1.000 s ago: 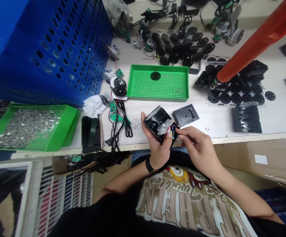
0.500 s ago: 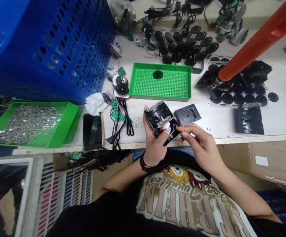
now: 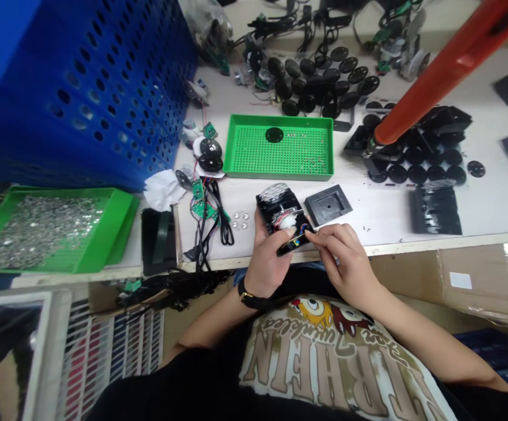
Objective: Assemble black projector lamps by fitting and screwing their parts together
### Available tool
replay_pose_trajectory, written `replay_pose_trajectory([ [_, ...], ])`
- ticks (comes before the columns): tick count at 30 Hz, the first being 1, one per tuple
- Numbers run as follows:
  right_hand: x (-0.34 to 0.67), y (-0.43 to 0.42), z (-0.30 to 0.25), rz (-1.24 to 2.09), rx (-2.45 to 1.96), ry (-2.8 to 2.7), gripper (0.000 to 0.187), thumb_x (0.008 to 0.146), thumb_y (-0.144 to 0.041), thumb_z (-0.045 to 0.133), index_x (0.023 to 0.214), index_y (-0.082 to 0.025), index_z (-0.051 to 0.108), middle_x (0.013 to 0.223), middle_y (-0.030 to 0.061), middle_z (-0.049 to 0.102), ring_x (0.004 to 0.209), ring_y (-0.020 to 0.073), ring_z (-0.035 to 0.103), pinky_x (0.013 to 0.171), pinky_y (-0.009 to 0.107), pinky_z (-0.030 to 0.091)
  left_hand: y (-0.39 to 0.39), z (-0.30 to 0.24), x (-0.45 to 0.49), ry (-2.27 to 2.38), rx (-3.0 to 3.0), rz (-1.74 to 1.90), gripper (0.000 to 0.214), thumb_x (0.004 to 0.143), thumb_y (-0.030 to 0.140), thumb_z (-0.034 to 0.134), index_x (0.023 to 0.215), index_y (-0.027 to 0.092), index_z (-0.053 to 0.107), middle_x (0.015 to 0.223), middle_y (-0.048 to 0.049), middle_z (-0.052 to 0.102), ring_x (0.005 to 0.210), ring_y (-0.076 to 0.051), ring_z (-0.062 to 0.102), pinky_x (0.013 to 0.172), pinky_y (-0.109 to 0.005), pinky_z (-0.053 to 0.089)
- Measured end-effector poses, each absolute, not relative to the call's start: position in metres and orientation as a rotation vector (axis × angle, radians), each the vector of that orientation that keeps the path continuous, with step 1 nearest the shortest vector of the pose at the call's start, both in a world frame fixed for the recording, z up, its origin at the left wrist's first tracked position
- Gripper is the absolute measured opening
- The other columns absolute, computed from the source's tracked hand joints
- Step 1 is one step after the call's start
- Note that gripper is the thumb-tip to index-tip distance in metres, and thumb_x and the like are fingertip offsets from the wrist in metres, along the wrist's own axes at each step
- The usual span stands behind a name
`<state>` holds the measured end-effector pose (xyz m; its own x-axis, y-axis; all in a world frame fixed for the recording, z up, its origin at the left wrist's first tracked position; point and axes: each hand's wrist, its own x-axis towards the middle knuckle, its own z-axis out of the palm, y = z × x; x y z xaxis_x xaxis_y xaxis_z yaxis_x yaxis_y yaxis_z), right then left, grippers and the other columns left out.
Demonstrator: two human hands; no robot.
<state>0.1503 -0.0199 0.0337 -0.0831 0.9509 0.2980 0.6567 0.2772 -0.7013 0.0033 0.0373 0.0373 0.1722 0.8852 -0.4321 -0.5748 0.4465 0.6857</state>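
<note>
My left hand [image 3: 268,257] is closed around a black plastic housing [image 3: 266,217], its thumb pressing near a white round part inside. Red wires and a circuit board with blue and yellow parts show in the housing's open side. At the housing's right edge my right hand [image 3: 344,254] pinches with thumb and forefinger; what lies between those fingertips is too small to make out. Just beyond the fingers, a dark grey rectangular block with a recess [image 3: 313,211] lies on the table. Several small clear lenses [image 3: 237,224] sit to the left of the housing.
A green perforated tray [image 3: 254,175] with a black disc and screws stands behind my hands. A red-orange power driver [image 3: 438,76] hangs at the right over black discs. At left are a blue crate [image 3: 117,105], a phone [image 3: 159,241] and a green tray of screws [image 3: 122,204].
The housing has been tilted in my left hand, so its round perforated end and inner parts show more. My right fingers stay at its edge. The whole view has shifted slightly.
</note>
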Motion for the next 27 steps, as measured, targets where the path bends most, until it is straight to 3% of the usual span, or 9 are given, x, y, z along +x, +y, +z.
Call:
replay_pose_trajectory([
  [3, 0.152, -0.022, 0.033, 0.427, -1.451, -1.856, 0.034, 0.099, -0.011, 0.052, 0.127, -0.023, 0.068, 0.104, 0.0079, 0.068, 0.095, 0.0215, 0.06, 0.08, 0.038, 0.054, 0.039, 0.042, 0.002, 0.895, 0.406, 1.026, 0.065, 0.071, 0.015, 0.078, 0.13, 0.033, 0.058, 0.103, -0.0012, 0.074, 0.105, -0.029, 0.072, 0.098, -0.046, 0.056],
  [9, 0.151, -0.025, 0.031, 0.241, -1.478, -1.787, 0.039, 0.097, -0.012, 0.055, 0.131, -0.028, 0.064, 0.136, 0.0112, 0.066, 0.123, 0.0255, 0.061, 0.1, 0.049, 0.057, 0.045, 0.048, 0.008, 0.851, 0.361, 0.934, 0.055, 0.072, 0.014, 0.074, 0.125, 0.026, 0.065, 0.101, -0.0033, 0.077, 0.105, -0.025, 0.071, 0.096, -0.038, 0.056],
  [15, 0.149, -0.018, 0.007, 0.099, -1.307, -1.718, 0.046, 0.095, -0.008, 0.058, 0.138, -0.024, 0.061, 0.122, 0.0105, 0.077, 0.113, 0.0231, 0.067, 0.094, 0.044, 0.06, 0.051, 0.048, 0.015, 0.826, 0.204, 0.872, 0.062, 0.068, 0.007, 0.072, 0.128, 0.017, 0.066, 0.097, -0.004, 0.076, 0.088, -0.019, 0.073, 0.086, -0.031, 0.057],
  [18, 0.153, -0.012, 0.015, 0.129, -1.265, -1.687, 0.042, 0.095, -0.01, 0.059, 0.134, -0.026, 0.062, 0.121, 0.0099, 0.077, 0.113, 0.0226, 0.068, 0.095, 0.044, 0.06, 0.055, 0.053, 0.016, 0.825, 0.209, 0.887, 0.066, 0.068, 0.008, 0.073, 0.133, 0.016, 0.064, 0.1, -0.0061, 0.078, 0.093, -0.023, 0.075, 0.087, -0.035, 0.059],
  [21, 0.165, -0.011, 0.049, 0.299, -1.269, -1.609, 0.035, 0.099, -0.024, 0.056, 0.133, -0.029, 0.063, 0.128, 0.0109, 0.07, 0.122, 0.0244, 0.065, 0.1, 0.05, 0.058, 0.06, 0.059, 0.015, 0.84, 0.303, 0.963, 0.072, 0.068, 0.009, 0.076, 0.137, 0.02, 0.062, 0.109, -0.0075, 0.079, 0.104, -0.028, 0.075, 0.093, -0.041, 0.06],
  [24, 0.183, -0.025, 0.094, 0.582, -1.096, -1.58, 0.035, 0.103, -0.044, 0.044, 0.131, -0.039, 0.064, 0.108, 0.0051, 0.074, 0.107, 0.0234, 0.07, 0.089, 0.049, 0.062, 0.065, 0.062, 0.016, 0.852, 0.36, 0.985, 0.073, 0.069, 0.009, 0.077, 0.139, 0.025, 0.062, 0.118, -0.006, 0.078, 0.113, -0.032, 0.074, 0.098, -0.048, 0.061],
  [27, 0.196, -0.052, 0.125, 0.649, -1.181, -1.664, 0.041, 0.087, -0.066, 0.056, 0.123, -0.053, 0.069, 0.092, 0.0027, 0.079, 0.108, 0.0345, 0.071, 0.085, 0.059, 0.061, 0.067, 0.06, 0.019, 0.851, 0.375, 0.958, 0.064, 0.074, 0.01, 0.075, 0.135, 0.027, 0.065, 0.121, -0.005, 0.078, 0.118, -0.035, 0.072, 0.101, -0.053, 0.06],
])
